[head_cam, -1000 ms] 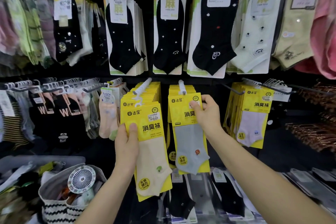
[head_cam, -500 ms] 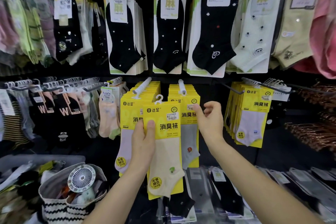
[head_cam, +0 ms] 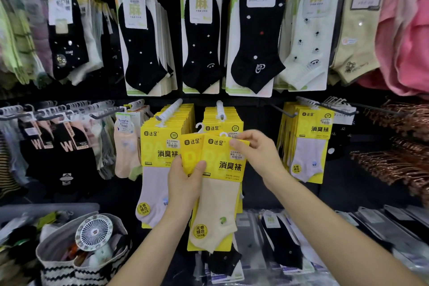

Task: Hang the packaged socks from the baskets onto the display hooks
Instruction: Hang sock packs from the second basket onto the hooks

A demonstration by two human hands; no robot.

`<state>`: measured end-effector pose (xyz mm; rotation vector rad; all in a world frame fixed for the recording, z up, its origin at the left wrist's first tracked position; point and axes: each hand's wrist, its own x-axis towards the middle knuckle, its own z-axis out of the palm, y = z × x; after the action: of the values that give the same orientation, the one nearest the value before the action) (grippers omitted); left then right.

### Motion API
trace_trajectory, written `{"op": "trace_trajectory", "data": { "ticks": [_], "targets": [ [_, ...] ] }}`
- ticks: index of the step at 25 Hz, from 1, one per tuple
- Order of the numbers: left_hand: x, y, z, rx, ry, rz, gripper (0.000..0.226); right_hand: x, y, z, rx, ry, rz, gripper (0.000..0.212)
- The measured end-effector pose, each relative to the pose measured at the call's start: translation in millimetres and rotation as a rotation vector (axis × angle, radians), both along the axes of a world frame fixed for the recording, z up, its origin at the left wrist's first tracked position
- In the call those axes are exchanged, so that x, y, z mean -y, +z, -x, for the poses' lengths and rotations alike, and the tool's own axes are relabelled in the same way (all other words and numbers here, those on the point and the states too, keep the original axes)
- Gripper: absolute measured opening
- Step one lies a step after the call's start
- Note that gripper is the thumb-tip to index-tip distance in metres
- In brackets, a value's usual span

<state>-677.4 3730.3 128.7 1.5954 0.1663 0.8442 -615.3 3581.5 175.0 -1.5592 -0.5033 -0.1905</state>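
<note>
The left hand (head_cam: 185,184) grips two yellow sock packs (head_cam: 218,169) by their left edge, thumb curled over the front card, with a cream sock foremost. The right hand (head_cam: 258,153) pinches the front pack's top right corner. Just behind them a hanging stack (head_cam: 228,123) of matching packs fills the display hook (head_cam: 219,109), with black socks (head_cam: 202,53) carded above.

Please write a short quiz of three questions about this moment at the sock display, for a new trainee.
1. True or false: the cream sock pack, gripped by the left hand, already hangs on a display hook.
2. The right hand pinches the pack at its: A) bottom edge B) top corner C) sock toe.
3. Fill in: the pack's backing card is ____.

Key: 1 false; 2 B; 3 yellow.
</note>
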Motion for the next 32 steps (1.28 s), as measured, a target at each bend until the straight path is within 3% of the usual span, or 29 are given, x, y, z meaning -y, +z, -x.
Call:
{"op": "trace_trajectory", "data": {
  "ticks": [4,8,15,20,24,27,32],
  "targets": [
    [1.0,0.2,-2.1,-0.009,0.002,-0.016,0.020,1.5,21.8,-3.3,0.074,0.030,0.179,0.009],
    [-0.9,1.0,-4.7,-0.008,-0.005,-0.021,0.018,-6.1,27.6,-11.2,0.106,-0.073,0.277,0.010],
    [-19.3,-3.0,9.4,0.136,0.147,0.047,0.011,-22.6,47.9,-32.4,0.134,-0.227,0.218,0.010],
    [-45.0,-5.7,27.3,0.135,0.218,-0.013,0.016,-34.6,44.1,-38.8,0.180,-0.279,0.327,0.011],
    [-40.4,-5.8,32.4,0.114,0.147,-0.044,0.014,-29.4,43.4,-37.7,0.161,-0.290,0.302,0.006],
    [-23.1,-7.8,29.1,0.073,0.049,-0.083,0.012,-21.4,26.3,-22.9,0.246,-0.345,0.168,0.007],
    [6.2,-6.4,13.5,0.033,-0.016,-0.111,0.015,-2.0,-3.5,3.1,0.284,-0.265,0.094,0.009]
  ]
}}
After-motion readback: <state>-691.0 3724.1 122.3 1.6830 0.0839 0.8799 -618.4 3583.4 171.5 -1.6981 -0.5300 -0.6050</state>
